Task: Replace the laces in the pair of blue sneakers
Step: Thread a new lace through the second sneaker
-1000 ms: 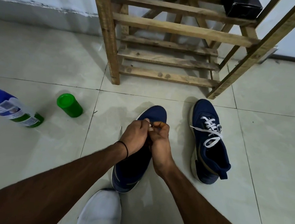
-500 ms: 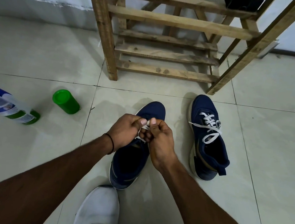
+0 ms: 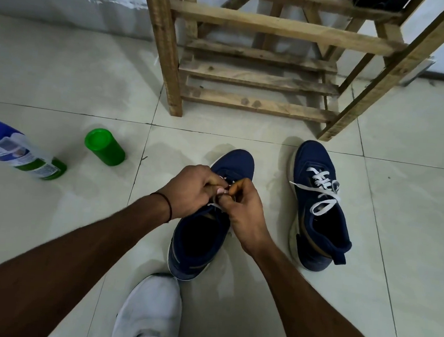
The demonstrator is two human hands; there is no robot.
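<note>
A white shoe (image 3: 149, 312) occupies the nearest floor position. Beyond it, 1 blue sneaker (image 3: 198, 244) rests on the tile (image 3: 413, 212). The left hand (image 3: 189, 189) and right hand (image 3: 244, 208), touching each other, both pinch its white lace (image 3: 213, 204) above the eyelets. The 2nd blue sneaker (image 3: 314, 230), already laced, lies to the right. A green cap (image 3: 104, 147), bottle (image 3: 15, 153) and wooden rack (image 3: 250, 76) stand farther off.
</note>
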